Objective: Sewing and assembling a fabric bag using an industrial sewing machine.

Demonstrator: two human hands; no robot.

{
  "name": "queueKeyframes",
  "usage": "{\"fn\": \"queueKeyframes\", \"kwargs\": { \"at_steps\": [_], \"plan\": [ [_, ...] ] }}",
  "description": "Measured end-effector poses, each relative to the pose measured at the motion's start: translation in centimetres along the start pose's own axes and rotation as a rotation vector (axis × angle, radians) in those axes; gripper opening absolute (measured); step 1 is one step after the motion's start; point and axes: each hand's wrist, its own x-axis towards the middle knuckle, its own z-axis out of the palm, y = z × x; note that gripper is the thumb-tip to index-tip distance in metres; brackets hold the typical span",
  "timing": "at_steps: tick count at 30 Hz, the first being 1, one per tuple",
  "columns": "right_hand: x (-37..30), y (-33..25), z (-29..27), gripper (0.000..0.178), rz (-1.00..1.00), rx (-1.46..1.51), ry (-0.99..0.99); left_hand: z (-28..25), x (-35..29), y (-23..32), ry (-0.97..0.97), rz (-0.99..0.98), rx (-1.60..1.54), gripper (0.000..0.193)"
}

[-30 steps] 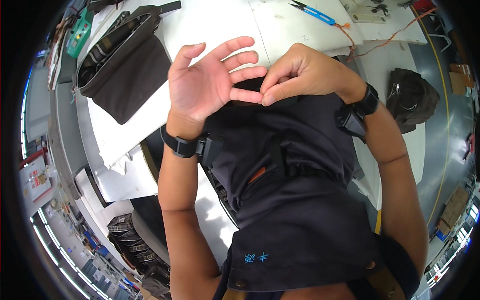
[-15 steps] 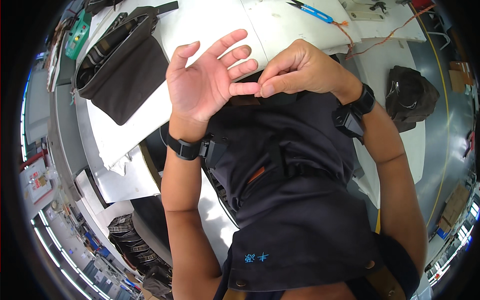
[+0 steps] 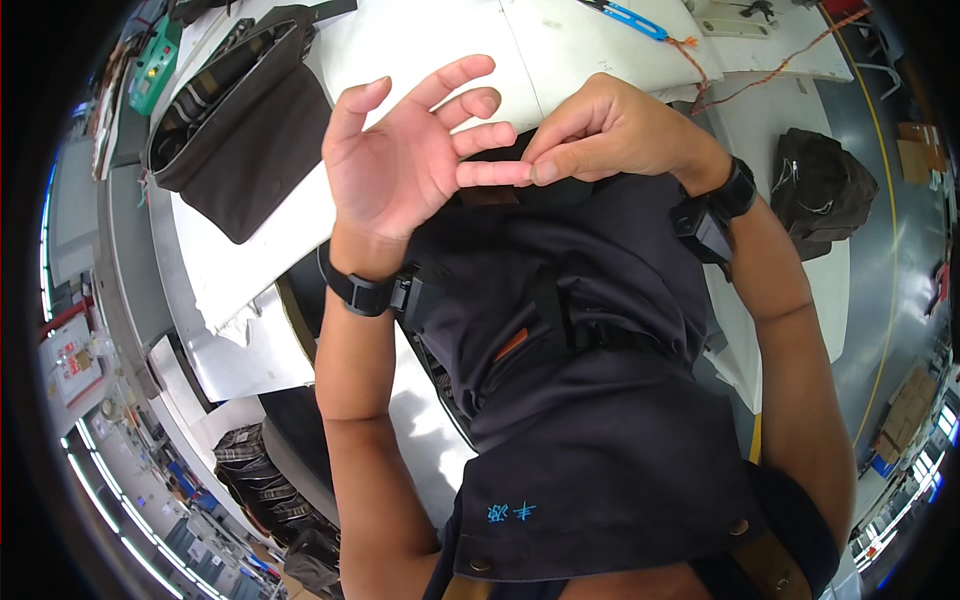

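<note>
My left hand (image 3: 395,165) is held palm up over the near edge of the white table, its fingers spread apart. With thumb and forefinger, my right hand (image 3: 615,135) pinches the tip of the left little finger. Whether something small sits between those fingertips cannot be made out. Both wrists wear black straps with box-shaped units. Below the hands lies the dark apron (image 3: 600,430) on my body. Left of my left hand, a dark brown bag (image 3: 255,150) with a plaid lining lies on the table, its mouth open.
Blue thread snips (image 3: 632,18) lie at the table's far side, beside an orange twisted cord (image 3: 745,98) running right. Another dark bag (image 3: 825,190) rests on a white surface at right. A green device (image 3: 155,70) stands far left. Plaid-and-dark items (image 3: 250,465) hang lower left.
My left hand and wrist have shifted slightly left. The right hand has moved a little right and up, still pinching the left little fingertip.
</note>
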Motion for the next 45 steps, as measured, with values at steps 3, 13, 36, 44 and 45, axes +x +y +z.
{"fn": "queueKeyframes", "kwargs": {
  "at_steps": [3, 13, 36, 44, 45],
  "plan": [
    [0.0, 0.2, 0.3, 0.015, -0.066, 0.036, 0.001, -0.7, 0.6, -1.2, -0.011, -0.012, -0.202, 0.079],
    [-0.2, 0.4, 0.9, 0.013, -0.023, 0.046, 0.049, -0.1, 0.1, -0.2, 0.061, 0.047, -0.017, 0.08],
    [-0.1, 0.8, 0.2, 0.019, -0.126, 0.063, 0.056, 0.7, 0.4, -0.3, 0.161, 0.103, -0.042, 0.076],
    [-0.1, 0.0, 0.0, 0.021, -0.026, 0.048, -0.025, 0.9, -0.1, 0.9, 0.081, 0.03, 0.097, 0.077],
    [-0.1, -0.1, 0.0, 0.022, -0.019, 0.019, -0.02, 0.9, -0.1, 0.9, 0.093, 0.027, 0.108, 0.078]
  ]
}}
